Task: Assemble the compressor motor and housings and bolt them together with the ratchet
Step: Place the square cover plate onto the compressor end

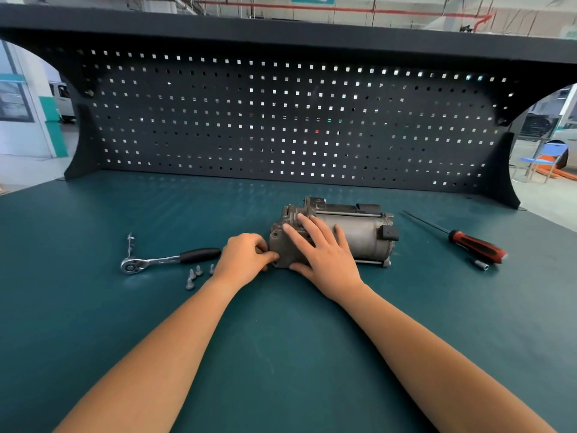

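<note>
Table [281, 339], green mat top, dark pegboard [281, 120] behind.

Far left: ratchet [150, 260] lies flat, head to the left, black handle pointing right. A small metal piece [130, 243] lies just behind the head. Loose bolts [195, 275] lie in a cluster just in front of the handle.

Left hand [243, 256]: fingers [271, 255] curled together, tips against the lower left corner of the end housing [281, 248]. Cannot tell whether they pinch anything.

Mid-table: housing joined to the motor [365, 232], the unit lying on its side.

Right hand [321, 251]: fingers [307, 225] straight and spread apart, laid flat over the housing top, thumb at its near edge.

Right: red-and-black screwdriver [468, 243], shaft pointing back-left; small socket [481, 264] just beside the handle.
</note>
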